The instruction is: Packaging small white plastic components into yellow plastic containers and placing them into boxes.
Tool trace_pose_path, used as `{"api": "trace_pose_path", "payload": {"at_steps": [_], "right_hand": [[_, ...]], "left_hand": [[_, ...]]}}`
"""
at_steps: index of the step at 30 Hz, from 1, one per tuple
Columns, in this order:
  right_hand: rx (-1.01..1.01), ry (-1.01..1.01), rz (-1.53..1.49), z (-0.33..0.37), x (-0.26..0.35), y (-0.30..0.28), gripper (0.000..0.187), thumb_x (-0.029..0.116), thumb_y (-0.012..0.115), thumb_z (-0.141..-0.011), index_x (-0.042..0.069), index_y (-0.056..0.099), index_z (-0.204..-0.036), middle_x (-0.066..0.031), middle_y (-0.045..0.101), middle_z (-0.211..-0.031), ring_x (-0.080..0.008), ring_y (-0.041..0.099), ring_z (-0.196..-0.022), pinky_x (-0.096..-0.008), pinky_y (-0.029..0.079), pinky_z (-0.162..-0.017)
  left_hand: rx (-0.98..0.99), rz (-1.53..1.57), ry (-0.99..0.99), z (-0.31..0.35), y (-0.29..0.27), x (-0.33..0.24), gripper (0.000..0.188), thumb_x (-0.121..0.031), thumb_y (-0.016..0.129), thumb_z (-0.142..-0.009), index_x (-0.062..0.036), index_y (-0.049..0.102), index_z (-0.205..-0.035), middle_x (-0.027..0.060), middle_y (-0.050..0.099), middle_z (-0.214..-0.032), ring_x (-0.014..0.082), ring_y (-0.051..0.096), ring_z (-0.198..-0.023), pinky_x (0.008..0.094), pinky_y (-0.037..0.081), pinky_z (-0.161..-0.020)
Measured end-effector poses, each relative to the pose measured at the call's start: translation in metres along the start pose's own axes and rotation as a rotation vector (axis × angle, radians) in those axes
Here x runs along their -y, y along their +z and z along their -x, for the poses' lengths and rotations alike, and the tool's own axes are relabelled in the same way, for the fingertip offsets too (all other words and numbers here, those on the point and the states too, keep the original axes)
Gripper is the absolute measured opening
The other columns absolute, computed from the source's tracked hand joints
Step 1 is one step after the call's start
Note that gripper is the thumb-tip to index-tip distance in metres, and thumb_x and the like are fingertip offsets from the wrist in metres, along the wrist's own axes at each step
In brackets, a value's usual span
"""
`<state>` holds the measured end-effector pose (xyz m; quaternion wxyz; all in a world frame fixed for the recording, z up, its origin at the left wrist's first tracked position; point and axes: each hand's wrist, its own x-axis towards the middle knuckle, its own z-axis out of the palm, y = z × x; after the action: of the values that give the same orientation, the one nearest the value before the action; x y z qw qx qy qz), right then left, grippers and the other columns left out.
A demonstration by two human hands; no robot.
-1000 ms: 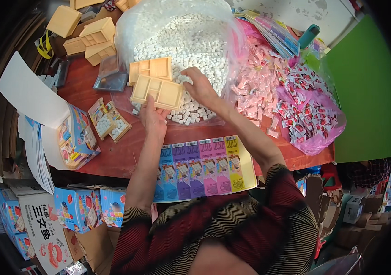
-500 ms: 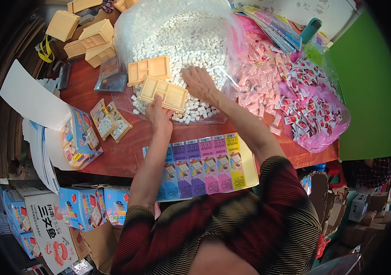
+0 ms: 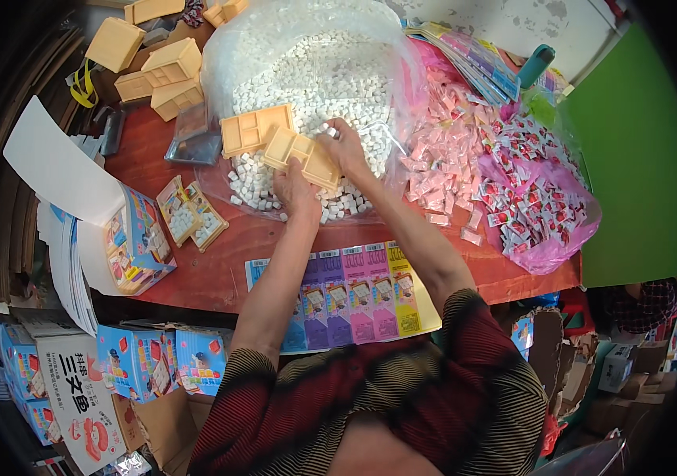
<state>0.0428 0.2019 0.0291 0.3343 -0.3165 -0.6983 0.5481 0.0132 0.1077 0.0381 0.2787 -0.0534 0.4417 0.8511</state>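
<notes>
My left hand point(image 3: 297, 193) grips the near edge of a tan compartment tray point(image 3: 316, 170), its thumb over the rim. That tray hangs tilted above a clear plastic bag point(image 3: 215, 67) full of small white cubes point(image 3: 314, 87). At the tray's far right corner, my right hand point(image 3: 344, 147) is closed with a few white cubes between its fingertips. A second tan tray point(image 3: 256, 129) rests on the cubes just left of the held one, partly under it. Nothing shows inside the held tray's compartments.
To the left are two small trays holding white cubes point(image 3: 184, 220) and an opened printed box point(image 3: 136, 238). Pink packets point(image 3: 445, 143) and red-and-white sachets point(image 3: 533, 170) pile up at right. Coloured card sheets point(image 3: 346, 297) lie at the table's front edge. More tan trays point(image 3: 176, 67) are stacked far left.
My right hand has lifted out of the cubes, now pinching some, and come to the tray. My left hand has shifted the tray slightly right.
</notes>
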Motion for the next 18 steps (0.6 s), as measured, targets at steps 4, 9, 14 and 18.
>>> {"api": "trace_pose_path", "payload": {"at_steps": [4, 9, 14, 18], "right_hand": [[-0.029, -0.190, 0.087, 0.017, 0.005, 0.002, 0.023, 0.020, 0.051, -0.076, 0.000, 0.051, -0.087, -0.0128, 0.051, -0.064, -0.0206, 0.049, -0.054, -0.0318, 0.038, -0.050], [-0.128, -0.678, 0.525, 0.024, 0.001, 0.004, 0.025, 0.018, 0.048, -0.078, 0.001, 0.052, -0.096, -0.0178, 0.053, -0.086, -0.0297, 0.051, -0.080, -0.0353, 0.039, -0.073], [-0.036, -0.238, -0.152, 0.003, -0.012, -0.011, 0.027, 0.011, 0.048, -0.078, 0.001, 0.050, -0.102, -0.0131, 0.055, -0.094, -0.0208, 0.053, -0.081, -0.0274, 0.040, -0.072], [0.008, -0.212, -0.231, -0.001, -0.008, -0.018, 0.018, 0.003, 0.047, -0.077, 0.000, 0.055, -0.093, -0.0083, 0.057, -0.086, -0.0110, 0.052, -0.076, -0.0218, 0.041, -0.063]], "left_hand": [[-0.010, 0.018, -0.007, -0.002, 0.008, 0.004, 0.025, -0.013, 0.039, -0.085, -0.0120, 0.037, -0.109, 0.0093, 0.046, -0.106, 0.0236, 0.051, -0.091, 0.0377, 0.048, -0.069], [0.073, 0.111, 0.036, -0.007, 0.014, 0.008, 0.023, -0.011, 0.037, -0.084, -0.0110, 0.036, -0.107, 0.0077, 0.045, -0.106, 0.0185, 0.050, -0.092, 0.0334, 0.048, -0.069], [0.049, 0.097, -0.013, -0.001, 0.020, 0.003, 0.023, -0.013, 0.035, -0.085, -0.0112, 0.035, -0.108, 0.0078, 0.045, -0.107, 0.0208, 0.049, -0.094, 0.0367, 0.046, -0.073], [0.097, 0.136, -0.109, -0.009, 0.013, 0.002, 0.024, -0.014, 0.035, -0.086, -0.0119, 0.035, -0.110, 0.0085, 0.044, -0.110, 0.0227, 0.048, -0.097, 0.0415, 0.044, -0.077]]}}
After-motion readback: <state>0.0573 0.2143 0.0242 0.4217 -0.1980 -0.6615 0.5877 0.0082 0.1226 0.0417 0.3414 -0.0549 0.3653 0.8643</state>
